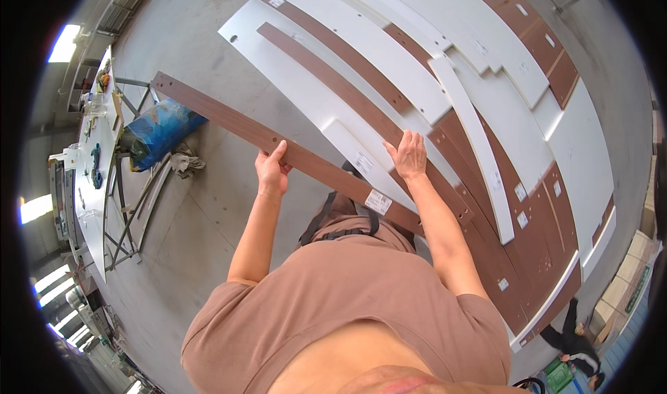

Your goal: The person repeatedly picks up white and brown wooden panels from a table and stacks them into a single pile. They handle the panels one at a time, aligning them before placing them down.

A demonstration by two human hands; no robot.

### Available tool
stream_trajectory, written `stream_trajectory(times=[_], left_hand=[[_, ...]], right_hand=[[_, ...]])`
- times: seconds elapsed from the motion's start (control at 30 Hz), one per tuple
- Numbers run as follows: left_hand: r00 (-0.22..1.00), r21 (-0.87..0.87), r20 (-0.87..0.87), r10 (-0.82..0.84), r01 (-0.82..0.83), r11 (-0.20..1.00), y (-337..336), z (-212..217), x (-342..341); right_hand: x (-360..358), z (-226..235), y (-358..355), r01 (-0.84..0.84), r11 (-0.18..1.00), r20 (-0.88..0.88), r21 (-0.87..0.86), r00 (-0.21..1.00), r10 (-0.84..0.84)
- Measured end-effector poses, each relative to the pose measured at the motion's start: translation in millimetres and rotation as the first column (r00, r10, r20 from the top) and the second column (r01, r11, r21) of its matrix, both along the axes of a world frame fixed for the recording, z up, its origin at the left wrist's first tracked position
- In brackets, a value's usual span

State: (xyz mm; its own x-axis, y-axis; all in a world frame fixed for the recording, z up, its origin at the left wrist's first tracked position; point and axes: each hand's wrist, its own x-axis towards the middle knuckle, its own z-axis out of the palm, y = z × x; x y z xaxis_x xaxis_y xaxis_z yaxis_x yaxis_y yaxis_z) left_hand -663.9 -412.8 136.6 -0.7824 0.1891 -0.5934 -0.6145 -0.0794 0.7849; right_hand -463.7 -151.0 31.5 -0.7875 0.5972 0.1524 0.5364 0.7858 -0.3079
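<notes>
Head view: my left hand [272, 176] grasps a long brown board [316, 169]; my right hand [410, 156] is at a brown strip [347, 90], whether gripping I cannot tell.

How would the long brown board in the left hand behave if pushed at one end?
Probably stiff: the brown board reaches well past the left hand without clear sagging. Being long and narrow, it would likely swing.

Blue barrel [165, 131] beside white-topped table [93, 224]
</notes>
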Motion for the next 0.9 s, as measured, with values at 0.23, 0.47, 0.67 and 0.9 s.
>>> stream_trajectory(times=[0.23, 0.47, 0.67, 0.9], left_hand=[[0.998, -0.082, 0.058, 0.020, -0.015, 0.997, -5.7, -9.0, -68.6], [0.994, -0.076, 0.104, 0.027, -0.019, 0.997, -12.2, -24.5, -100.5], [0.992, -0.060, 0.124, 0.017, -0.010, 0.998, -16.6, -33.5, -116.5], [0.987, -0.028, 0.160, -0.001, 0.006, 1.000, -4.7, -35.0, -122.8]], right_hand=[[-120.5, -27.5, 15.0, 0.037, 0.999, -0.013, 0.023, 0.999, -0.037], [-191.8, -42.7, 16.8, 0.109, 0.989, 0.045, 0.097, 0.992, -0.114], [-205.9, -48.0, 15.8, 0.126, 0.976, -0.011, 0.176, 0.992, -0.126], [-212.7, -45.4, 17.5, 0.100, 0.979, -0.004, 0.180, 0.995, -0.101]])
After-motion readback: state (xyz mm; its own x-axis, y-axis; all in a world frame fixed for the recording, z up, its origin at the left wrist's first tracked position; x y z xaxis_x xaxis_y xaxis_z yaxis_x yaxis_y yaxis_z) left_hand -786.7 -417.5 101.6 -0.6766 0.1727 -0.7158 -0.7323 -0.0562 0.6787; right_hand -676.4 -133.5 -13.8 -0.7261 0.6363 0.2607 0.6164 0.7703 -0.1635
